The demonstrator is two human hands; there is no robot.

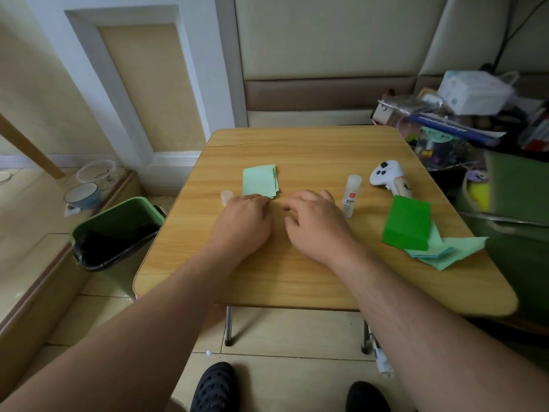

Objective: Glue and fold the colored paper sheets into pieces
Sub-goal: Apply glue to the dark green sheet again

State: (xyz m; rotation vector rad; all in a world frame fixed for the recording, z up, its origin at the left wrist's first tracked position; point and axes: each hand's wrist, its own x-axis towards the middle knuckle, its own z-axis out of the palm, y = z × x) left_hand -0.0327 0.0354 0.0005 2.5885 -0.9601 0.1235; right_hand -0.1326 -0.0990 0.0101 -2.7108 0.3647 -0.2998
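Left hand (242, 218) fingertips hidden, grip unclear, right hand (315, 223) loosely curled, grasping nothing, folded paper (260, 181) partly covered

Square tabletop (312, 263): light wood-grain laminate, smooth, faint sheen. Pale mint folded paper sheets (260, 179) and bright green folded paper piece (407, 223): matt, creased. Translucent white plastic glue stick (350, 194), glossy white plastic game controller (386, 173), green plastic bin (118, 233) with shiny black liner.
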